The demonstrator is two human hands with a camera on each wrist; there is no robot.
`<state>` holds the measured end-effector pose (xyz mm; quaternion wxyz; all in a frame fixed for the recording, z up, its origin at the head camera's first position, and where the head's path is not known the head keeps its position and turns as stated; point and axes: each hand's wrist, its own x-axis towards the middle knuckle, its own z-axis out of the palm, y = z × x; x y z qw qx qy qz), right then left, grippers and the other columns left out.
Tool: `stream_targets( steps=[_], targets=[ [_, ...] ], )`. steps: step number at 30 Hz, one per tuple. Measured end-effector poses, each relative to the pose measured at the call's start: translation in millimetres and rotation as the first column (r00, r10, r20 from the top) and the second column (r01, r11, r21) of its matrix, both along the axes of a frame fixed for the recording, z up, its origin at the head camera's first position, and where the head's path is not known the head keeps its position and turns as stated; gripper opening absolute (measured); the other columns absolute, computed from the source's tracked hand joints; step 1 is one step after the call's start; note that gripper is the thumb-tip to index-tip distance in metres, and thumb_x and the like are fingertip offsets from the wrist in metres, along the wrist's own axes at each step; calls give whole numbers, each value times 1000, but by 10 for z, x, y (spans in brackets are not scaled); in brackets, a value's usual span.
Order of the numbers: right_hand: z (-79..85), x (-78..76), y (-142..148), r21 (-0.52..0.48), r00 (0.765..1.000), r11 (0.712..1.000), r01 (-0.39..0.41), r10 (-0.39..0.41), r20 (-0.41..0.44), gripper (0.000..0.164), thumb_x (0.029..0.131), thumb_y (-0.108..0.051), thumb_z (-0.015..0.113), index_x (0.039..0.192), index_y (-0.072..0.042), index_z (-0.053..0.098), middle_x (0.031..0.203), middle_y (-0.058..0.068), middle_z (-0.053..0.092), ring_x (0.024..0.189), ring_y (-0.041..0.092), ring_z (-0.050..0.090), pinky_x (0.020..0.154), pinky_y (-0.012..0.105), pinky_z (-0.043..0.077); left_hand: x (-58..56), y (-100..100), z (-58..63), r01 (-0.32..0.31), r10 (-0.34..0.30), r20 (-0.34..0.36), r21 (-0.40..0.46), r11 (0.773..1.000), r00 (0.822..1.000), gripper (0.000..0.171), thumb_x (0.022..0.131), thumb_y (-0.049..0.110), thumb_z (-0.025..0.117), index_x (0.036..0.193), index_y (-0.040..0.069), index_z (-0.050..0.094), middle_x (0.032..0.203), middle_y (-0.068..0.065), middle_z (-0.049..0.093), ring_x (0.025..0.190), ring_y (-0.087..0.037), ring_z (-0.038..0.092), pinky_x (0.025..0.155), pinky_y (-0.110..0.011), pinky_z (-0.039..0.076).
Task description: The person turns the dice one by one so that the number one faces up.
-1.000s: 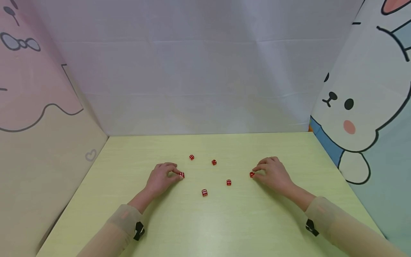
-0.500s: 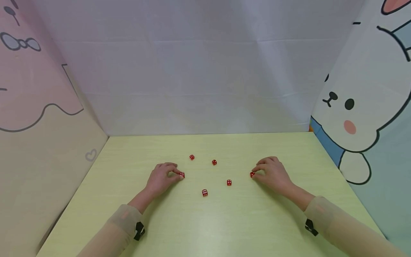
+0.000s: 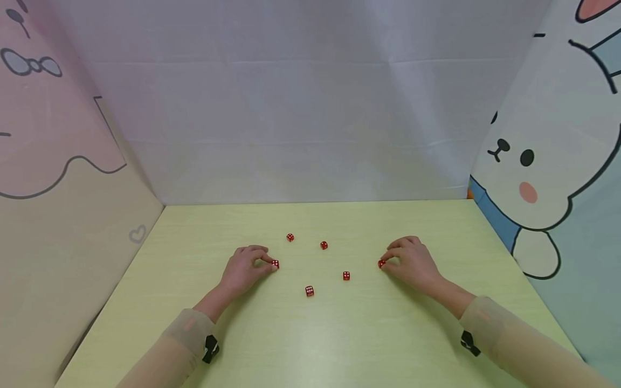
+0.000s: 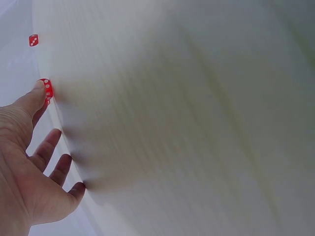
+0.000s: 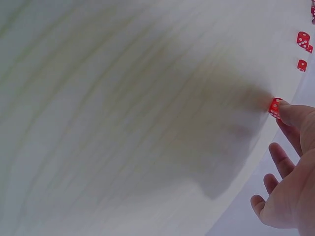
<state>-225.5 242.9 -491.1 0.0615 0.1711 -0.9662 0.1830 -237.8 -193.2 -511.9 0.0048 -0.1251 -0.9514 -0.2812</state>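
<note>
- My left hand (image 3: 245, 269) is clamped with thumb and finger on the left-hand die (image 3: 275, 264), red with white pips, some covered by my thumb; my other three fingers are spread, clear of it.
- My right hand (image 3: 412, 264) likewise pinches the right-hand die (image 3: 381, 264), also red with white pips, well apart from the other. I can't tell whether either die touches the desk.
- Between my hands lie four more red dice, none touching another. Closest to me is the six-pip die (image 3: 309, 291), six on its top face.
- Just beyond it, to the right, the four-pip die (image 3: 346, 276) reads four on top.
- Farther out are the far left die (image 3: 290, 237) and the far right die (image 3: 324, 245), their pips too small for me to count surely.
- All this is on my pale yellow desk (image 3: 310, 345).
- My sleeves (image 3: 165, 350) are pale, each with a black piece (image 3: 211, 349) near the cuff.
- Behind the desk hangs a whitish sheet (image 3: 291, 108); a heart outline (image 3: 138, 234) marks the left side, a cartoon animal (image 3: 563, 161) the right.
</note>
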Motion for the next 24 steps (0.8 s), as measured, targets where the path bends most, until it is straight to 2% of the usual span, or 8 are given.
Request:
stream_targets(
  steps=[17,24],
  targets=[
    [39,-28,-55,27,1000,1000,10,-10,16,6,85,-23,84,88,-18,82,111,7,69,119,41,50,97,63,42,-19,-1,-28,8,-8,-7,1,1000,1000,14,91,35,79,98,22,79,137,-9,63,130,-42,48,107,-60,38],
    [53,-41,-71,77,1000,997,-18,17,6,5,84,-20,84,88,-19,82,110,7,70,117,38,52,97,60,43,-25,-4,-43,4,-4,-6,6,1000,1000,14,91,35,79,97,22,78,137,-9,63,130,-42,49,107,-59,39]
  ],
)
